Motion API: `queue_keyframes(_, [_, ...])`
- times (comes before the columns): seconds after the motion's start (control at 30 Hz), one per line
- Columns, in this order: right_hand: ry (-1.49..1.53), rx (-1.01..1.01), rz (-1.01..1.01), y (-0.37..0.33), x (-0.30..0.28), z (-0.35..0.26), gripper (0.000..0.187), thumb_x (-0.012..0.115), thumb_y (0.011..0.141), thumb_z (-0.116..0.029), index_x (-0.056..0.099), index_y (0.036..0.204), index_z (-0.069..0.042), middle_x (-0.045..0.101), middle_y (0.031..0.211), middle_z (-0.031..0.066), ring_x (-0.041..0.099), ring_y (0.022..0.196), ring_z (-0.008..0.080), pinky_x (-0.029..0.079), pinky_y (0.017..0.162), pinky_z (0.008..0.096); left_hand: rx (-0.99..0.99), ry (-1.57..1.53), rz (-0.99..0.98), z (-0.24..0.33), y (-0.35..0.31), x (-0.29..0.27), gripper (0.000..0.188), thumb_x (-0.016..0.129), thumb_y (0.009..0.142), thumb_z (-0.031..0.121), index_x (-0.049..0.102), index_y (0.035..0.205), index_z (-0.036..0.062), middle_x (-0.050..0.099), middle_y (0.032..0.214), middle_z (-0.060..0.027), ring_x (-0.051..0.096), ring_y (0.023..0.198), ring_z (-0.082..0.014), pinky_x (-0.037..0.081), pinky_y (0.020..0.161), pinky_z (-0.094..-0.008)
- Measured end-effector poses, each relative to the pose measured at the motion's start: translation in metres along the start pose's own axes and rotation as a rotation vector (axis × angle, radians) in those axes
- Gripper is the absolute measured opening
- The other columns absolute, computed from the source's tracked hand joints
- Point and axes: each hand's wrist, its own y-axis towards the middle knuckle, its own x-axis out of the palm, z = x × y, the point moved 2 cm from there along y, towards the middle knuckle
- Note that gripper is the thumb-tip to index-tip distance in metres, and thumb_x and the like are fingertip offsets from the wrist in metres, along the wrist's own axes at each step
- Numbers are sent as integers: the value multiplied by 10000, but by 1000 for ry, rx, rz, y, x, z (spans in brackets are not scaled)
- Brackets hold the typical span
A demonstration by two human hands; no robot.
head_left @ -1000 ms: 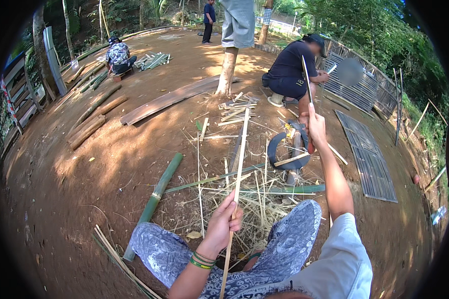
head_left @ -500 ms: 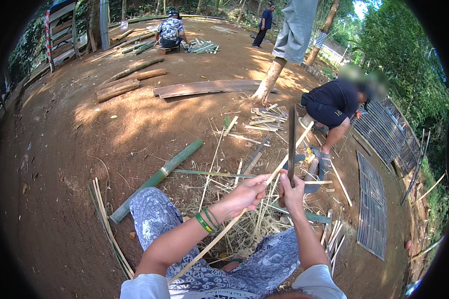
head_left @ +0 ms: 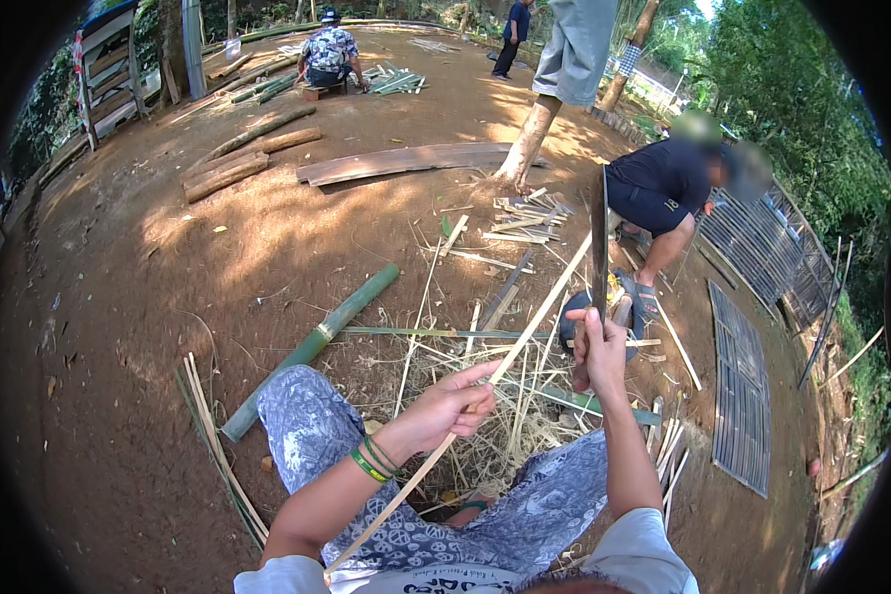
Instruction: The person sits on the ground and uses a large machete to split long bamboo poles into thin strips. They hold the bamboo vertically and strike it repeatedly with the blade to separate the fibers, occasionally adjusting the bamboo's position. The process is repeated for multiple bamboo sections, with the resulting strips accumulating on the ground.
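Note:
A long pale bamboo strip [head_left: 537,327] runs slantwise from near my lap up to the right, with my left hand [head_left: 444,408] closed around it. Green bands circle that wrist. My right hand [head_left: 602,354] grips a long dark-bladed knife [head_left: 599,233] by its handle, the blade pointing upward. Its index finger lies along the base of the blade. The blade stands at the right of the strip's far part; whether they touch I cannot tell. Loose bamboo shavings [head_left: 513,416] cover the ground between my knees.
A green bamboo pole [head_left: 312,342] lies beyond my left knee, with cut strips [head_left: 218,445] to the left. Ahead, a wooden plank [head_left: 416,163] lies before a tree trunk [head_left: 527,148]. A person [head_left: 663,188] bends at the right near a slatted bamboo panel [head_left: 740,396].
My right hand with the knife has moved right and slightly forward, away from my left hand. My left hand has shifted left and down, its fingers looser on the strip.

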Motion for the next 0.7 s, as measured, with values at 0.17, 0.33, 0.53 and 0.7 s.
queue_keyframes(0.17, [68, -263, 83, -2, -24, -21, 722, 442, 997, -628, 639, 1114, 56, 445, 574, -24, 424, 459, 60, 333, 414, 225, 84, -23, 158, 17, -14, -14, 529, 399, 1068, 114, 255, 1577, 125, 468, 799, 6, 332, 541, -30, 276, 447, -179])
queue_keyframes(0.33, [179, -479, 141, -16, -30, -59, 1028, 358, 838, -881, 582, 1173, 64, 421, 594, -6, 383, 478, 93, 355, 445, 261, 123, -62, 279, 27, -27, -17, 510, 403, 1065, 114, 288, 1562, 126, 454, 782, 15, 323, 538, -33, 278, 451, -184])
queue_keyframes(0.53, [270, -607, 118, -19, -37, -58, 1032, 308, 856, -880, 569, 1209, 54, 418, 598, -5, 397, 511, 99, 330, 507, 236, 111, -86, 218, 24, -21, -22, 503, 368, 1062, 96, 308, 1559, 145, 412, 763, 38, 318, 561, -33, 267, 451, -177])
queue_keyframes(0.7, [271, -631, 161, -21, -29, -35, 1025, 298, 864, -874, 567, 1191, 59, 419, 592, -5, 403, 519, 106, 419, 562, 257, 80, -49, 233, 18, -18, -17, 519, 363, 1057, 90, 299, 1569, 146, 415, 776, 39, 324, 570, -35, 269, 451, -181])
